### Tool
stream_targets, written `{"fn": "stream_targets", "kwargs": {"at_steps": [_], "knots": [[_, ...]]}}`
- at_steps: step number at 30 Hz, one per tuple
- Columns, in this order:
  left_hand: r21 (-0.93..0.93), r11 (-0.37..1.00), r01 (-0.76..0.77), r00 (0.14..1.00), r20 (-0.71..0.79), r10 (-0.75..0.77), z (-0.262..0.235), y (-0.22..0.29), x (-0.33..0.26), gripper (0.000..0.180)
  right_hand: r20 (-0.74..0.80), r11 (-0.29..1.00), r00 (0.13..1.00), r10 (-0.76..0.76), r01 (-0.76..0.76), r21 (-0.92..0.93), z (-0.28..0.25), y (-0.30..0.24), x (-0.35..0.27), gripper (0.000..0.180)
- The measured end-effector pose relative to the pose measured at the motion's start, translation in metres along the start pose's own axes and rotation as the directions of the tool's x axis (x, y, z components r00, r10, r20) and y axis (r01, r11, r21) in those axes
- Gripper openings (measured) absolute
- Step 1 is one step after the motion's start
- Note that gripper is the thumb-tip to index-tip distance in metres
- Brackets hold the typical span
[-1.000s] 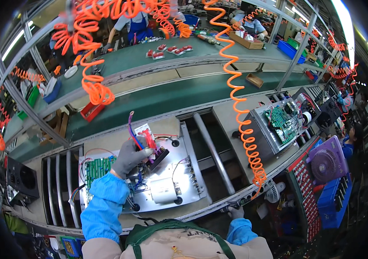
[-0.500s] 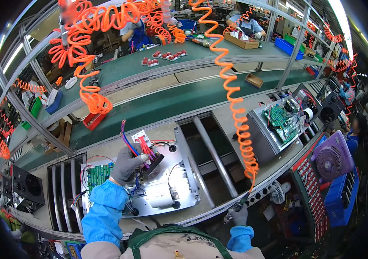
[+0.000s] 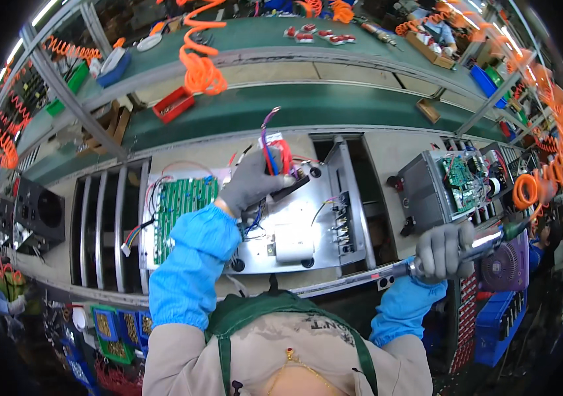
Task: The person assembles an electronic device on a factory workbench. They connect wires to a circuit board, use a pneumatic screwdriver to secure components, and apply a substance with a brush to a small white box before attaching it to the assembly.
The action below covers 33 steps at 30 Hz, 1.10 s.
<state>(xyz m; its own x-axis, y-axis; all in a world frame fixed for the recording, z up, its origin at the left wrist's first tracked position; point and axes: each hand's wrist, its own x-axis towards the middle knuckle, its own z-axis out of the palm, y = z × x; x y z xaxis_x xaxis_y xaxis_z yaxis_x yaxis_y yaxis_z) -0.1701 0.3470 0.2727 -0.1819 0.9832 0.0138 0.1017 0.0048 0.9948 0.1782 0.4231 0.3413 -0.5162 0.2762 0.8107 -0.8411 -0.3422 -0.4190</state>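
Observation:
My gloved left hand is closed around a bundle of red, blue and purple wires and a dark narrow part they run to. It is over an open metal chassis, which carries a green circuit board on its left and a pale cylindrical part near the front. My gloved right hand grips a silver air screwdriver, held level beyond the chassis's right side. The tool's tip points left, toward the chassis, without touching it.
Metal rollers lie left of the chassis. Another chassis with circuit boards stands to the right. A green conveyor runs behind, with a red bin at its far edge. An orange coiled hose hangs at right beside a purple fan.
My right hand has risen from below the line's front edge with the screwdriver, now held level. My left hand keeps its hold on the wires. The view has shifted.

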Motion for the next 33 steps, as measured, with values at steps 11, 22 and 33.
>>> {"fn": "stream_targets", "kwargs": {"at_steps": [11, 22, 33], "knots": [[0.096, 0.992, -0.081, 0.997, 0.001, 0.081, 0.008, -0.016, -0.009, 0.013, -0.29, 0.763, 0.951, -0.104, -0.11, -0.636, -0.032, 0.089, 0.114, 0.044], [0.169, 0.985, -0.03, 0.998, -0.058, 0.041, 0.016, -0.011, -0.009, 0.016, -0.523, 0.812, 0.852, -0.034, -0.282, -0.512, -0.046, 0.118, 0.098, 0.04], [0.288, 0.947, -0.141, 0.985, -0.056, 0.164, 0.017, -0.01, -0.011, 0.01, -0.533, 0.779, 0.846, -0.02, -0.321, -0.538, -0.044, 0.124, 0.095, 0.04]]}}
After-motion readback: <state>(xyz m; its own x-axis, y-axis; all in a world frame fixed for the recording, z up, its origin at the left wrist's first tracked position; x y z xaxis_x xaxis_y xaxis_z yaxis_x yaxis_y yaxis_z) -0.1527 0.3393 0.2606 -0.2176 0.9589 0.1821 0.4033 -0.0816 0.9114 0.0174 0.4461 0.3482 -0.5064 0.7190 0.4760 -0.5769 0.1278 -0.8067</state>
